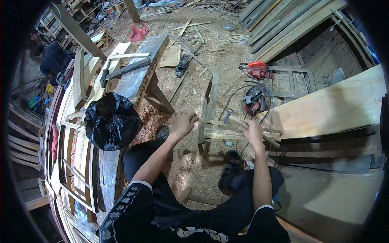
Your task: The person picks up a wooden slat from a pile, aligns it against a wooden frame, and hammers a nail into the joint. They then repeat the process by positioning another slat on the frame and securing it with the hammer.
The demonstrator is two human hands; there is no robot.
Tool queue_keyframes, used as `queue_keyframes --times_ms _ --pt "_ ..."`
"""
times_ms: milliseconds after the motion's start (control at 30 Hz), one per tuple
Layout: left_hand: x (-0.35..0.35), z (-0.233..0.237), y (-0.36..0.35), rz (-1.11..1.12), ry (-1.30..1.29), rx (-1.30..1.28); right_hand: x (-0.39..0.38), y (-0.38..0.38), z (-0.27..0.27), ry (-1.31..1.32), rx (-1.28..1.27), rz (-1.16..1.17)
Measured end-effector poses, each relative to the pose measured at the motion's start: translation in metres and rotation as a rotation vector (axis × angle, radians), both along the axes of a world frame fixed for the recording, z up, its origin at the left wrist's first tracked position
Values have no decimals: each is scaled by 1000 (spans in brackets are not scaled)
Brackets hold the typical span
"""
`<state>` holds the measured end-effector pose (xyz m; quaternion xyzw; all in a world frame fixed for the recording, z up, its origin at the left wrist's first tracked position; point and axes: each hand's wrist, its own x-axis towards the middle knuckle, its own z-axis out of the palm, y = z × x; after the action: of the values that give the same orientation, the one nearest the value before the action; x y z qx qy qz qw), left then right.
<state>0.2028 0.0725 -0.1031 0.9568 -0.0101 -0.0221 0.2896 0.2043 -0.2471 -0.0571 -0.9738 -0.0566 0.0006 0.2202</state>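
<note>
My left hand (184,124) is closed round the left end of a thin wooden strip (211,121), which runs to the right across a narrow wooden frame (210,101). My right hand (253,131) is closed over a hammer (228,116), whose metal head points up and left while its handle comes out below the hand. The strip's right part passes behind or under the right hand, and its far end shows beyond the fingers. Below the strip, more pale wood pieces (223,134) lie on the frame between my knees.
A circular saw (255,99) with tangled cables and a red power tool (259,69) stand at the right. A wide plank (328,107) lies beside them. At left are a black plastic bag (111,121) and a workbench (142,81). Another person (54,60) is far left.
</note>
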Motion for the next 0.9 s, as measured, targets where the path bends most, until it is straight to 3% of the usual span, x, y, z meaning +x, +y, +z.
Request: queue_keyframes --times_ms 100,167,233,400,500,567,667,900 --pt "-1 -5 0 -7 60 -66 3 7 15 72 63 -88" --pt "-4 2 0 -31 -29 83 1 10 15 97 89 -136" --pt "-7 9 -3 -45 -68 127 0 9 6 -79 136 -82" --pt "-10 13 -6 -45 -77 214 -1 13 -5 -146 168 -59" --pt "-10 24 -11 -175 -69 62 -2 20 -11 -118 165 -37" --pt "-11 23 -12 -399 -223 57 -4 25 -14 -99 146 -27" --pt "-7 12 -11 -429 -108 73 -9 34 -1 -80 164 -14" --pt "-15 39 2 -456 -355 258 -15 44 27 -173 262 -41"
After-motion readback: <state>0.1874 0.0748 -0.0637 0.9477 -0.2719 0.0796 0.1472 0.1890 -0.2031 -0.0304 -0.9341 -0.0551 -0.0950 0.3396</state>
